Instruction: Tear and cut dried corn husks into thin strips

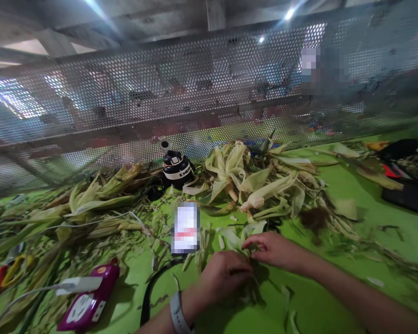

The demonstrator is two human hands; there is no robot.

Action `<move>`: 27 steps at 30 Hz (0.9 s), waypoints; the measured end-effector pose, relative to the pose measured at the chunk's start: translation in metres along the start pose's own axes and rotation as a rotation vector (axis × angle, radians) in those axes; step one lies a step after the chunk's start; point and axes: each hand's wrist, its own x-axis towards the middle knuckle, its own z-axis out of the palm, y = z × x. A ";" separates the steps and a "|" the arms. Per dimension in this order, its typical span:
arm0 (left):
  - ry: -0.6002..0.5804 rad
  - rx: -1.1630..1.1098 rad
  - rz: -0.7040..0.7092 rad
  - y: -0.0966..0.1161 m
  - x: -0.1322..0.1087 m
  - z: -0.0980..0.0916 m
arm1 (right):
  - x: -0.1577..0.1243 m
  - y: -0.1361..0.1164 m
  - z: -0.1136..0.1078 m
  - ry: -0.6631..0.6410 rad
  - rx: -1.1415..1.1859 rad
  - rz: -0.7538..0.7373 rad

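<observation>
My left hand (226, 273), with a grey band at its wrist, is curled closed low over the green table. Its fingertips are turned away, so what lies in them is hidden. Close against it on the right, my right hand (270, 250) pinches with thumb and forefinger at the edge of a pale corn husk (231, 239). The husk spreads out just beyond both hands. Narrow strips of husk (204, 246) lie left of it, beside a phone (185, 229) with a lit, blurred screen.
A husk heap (264, 185) and a black bottle (177, 171) stand before a perforated metal screen (195, 88). More husks (101, 199) cover the left. Nearer are a purple power bank (90, 297) with a white cable, and scissors (16, 271). A dark device (404, 195) lies right.
</observation>
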 end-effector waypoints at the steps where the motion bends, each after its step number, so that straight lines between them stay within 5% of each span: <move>1: 0.004 -0.132 -0.111 0.000 0.002 -0.001 | 0.000 -0.001 -0.001 0.000 -0.007 -0.010; 5: 0.000 -0.400 -0.407 0.004 0.008 -0.005 | -0.006 -0.006 -0.011 0.023 -0.013 -0.052; 10: -0.010 -0.431 -0.542 0.009 0.013 -0.009 | -0.021 -0.014 -0.035 0.051 0.066 -0.060; 20: -0.156 -0.330 -0.380 0.016 0.009 -0.014 | -0.016 -0.024 -0.022 0.069 0.152 -0.136; 27: -0.148 -0.555 -0.494 0.014 0.012 -0.011 | -0.005 -0.026 -0.008 0.137 0.087 -0.185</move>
